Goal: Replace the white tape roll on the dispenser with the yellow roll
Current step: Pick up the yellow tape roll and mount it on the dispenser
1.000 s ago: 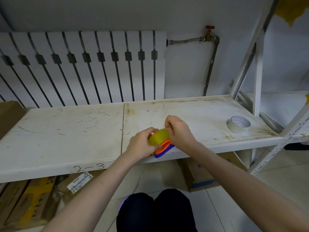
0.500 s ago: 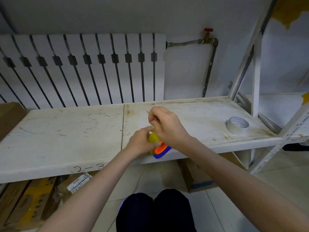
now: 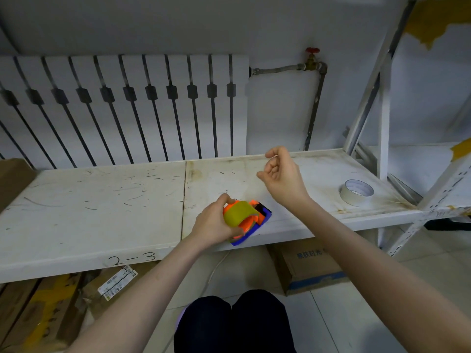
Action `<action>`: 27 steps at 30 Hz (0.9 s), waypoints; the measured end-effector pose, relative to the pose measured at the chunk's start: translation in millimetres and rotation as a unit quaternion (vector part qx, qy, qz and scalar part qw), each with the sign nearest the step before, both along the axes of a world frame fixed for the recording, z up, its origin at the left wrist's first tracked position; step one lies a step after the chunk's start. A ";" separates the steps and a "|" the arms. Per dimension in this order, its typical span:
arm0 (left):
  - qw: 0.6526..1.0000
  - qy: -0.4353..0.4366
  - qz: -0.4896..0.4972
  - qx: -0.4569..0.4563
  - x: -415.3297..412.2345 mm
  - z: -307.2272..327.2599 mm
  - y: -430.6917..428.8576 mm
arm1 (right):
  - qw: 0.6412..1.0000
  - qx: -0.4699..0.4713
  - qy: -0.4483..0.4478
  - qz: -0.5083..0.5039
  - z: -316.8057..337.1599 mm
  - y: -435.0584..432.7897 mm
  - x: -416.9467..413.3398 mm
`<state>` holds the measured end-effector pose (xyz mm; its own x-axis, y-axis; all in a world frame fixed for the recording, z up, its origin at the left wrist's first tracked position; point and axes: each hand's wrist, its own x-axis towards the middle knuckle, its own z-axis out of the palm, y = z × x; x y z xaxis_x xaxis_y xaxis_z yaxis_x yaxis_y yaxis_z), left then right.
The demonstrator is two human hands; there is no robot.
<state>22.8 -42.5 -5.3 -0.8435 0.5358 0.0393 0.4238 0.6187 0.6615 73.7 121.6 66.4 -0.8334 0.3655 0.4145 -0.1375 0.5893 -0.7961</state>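
Our left fingers (image 3: 224, 200) are wrapped tight around the orange and blue dispenser (image 3: 251, 222), and our left hand (image 3: 212, 224) holds it at the front edge of the white shelf (image 3: 102, 200). The yellow roll (image 3: 238, 212) sits on the dispenser, touching our fingers. Our right fingers (image 3: 271, 165) are curled in with the tips pinched together; we cannot tell if they hold anything. Our right hand (image 3: 283, 177) is up in the air, at about one o'clock from the dispenser and apart from it. The white tape roll (image 3: 356, 192) lies flat on the shelf, well away at about three o'clock from the right hand. A radiator (image 3: 122, 108) stands at twelve o'clock behind the shelf. A cardboard box (image 3: 311, 266) sits on the floor under the shelf.
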 end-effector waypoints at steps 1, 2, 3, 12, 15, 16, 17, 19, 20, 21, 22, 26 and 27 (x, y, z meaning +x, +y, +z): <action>1.000 0.003 -0.004 -0.010 -0.7 -0.3 -2.2 | 1.000 -0.016 -0.005 -0.015 -3.9 6.8 -1.4; 1.000 0.008 -0.010 -0.016 -1.2 -0.5 -4.1 | 0.999 -0.027 -0.013 -0.029 -8.6 13.3 -3.2; 1.000 0.008 -0.013 -0.021 -1.7 -1.1 -5.8 | 0.998 -0.036 -0.021 -0.041 -13.6 19.0 -4.7; 1.000 0.008 -0.016 -0.012 -6.4 -2.1 -12.7 | 0.985 -0.074 -0.109 -0.110 -60.3 38.4 -18.6; 1.000 0.007 -0.013 0.009 -7.6 -3.2 -13.7 | 0.982 -0.065 -0.126 -0.127 -70.1 39.6 -22.2; 1.000 0.008 -0.013 0.018 -8.4 -3.8 -13.8 | 0.981 -0.065 -0.128 -0.128 -71.3 39.3 -22.4; 1.000 0.010 -0.013 0.024 -9.0 -4.0 -14.5 | 0.981 -0.065 -0.126 -0.129 -71.7 38.5 -22.5; 0.999 0.022 -0.012 0.031 -11.1 -4.9 -16.7 | 0.985 -0.057 -0.107 -0.124 -67.6 35.2 -21.6; 0.999 0.026 -0.009 0.033 -11.9 -5.6 -18.0 | 0.988 -0.045 -0.088 -0.117 -63.8 32.6 -20.9; 0.999 0.027 -0.004 0.035 -12.7 -6.1 -18.9 | 0.992 -0.024 -0.066 -0.108 -58.8 29.1 -20.7; 0.999 0.025 0.001 0.036 -13.3 -5.9 -18.7 | 0.994 0.006 -0.042 -0.098 -52.9 25.2 -20.4; 0.999 0.030 0.008 0.010 -12.4 -0.4 -10.5 | 0.990 0.141 0.014 -0.018 -26.1 7.1 -17.9; 0.999 0.031 0.012 0.004 -12.0 0.3 -8.6 | 0.983 0.180 0.016 0.007 -20.4 3.1 -16.4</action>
